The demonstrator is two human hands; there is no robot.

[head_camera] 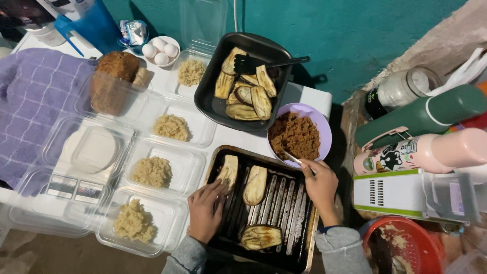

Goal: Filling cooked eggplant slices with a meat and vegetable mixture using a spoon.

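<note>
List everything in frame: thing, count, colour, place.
ridged tray: 1, black, bottom centre
aubergine slices on ridged tray: 3, browned
deep pan: 1, black, top centre, holds more slices
spatula: 1, black, in deep pan
bowl: 1, lilac, holds brown mince
clear containers with grain: 4, left of the trays
eggs: 3, white, in a small bowl, top
loaf: 1, brown, top left
cloth: 1, purple, far left
bottles: 2, green and pink, right
colander: 1, red, bottom right
left hand: fingers on a slice
right hand: holds spoon in mince
</note>
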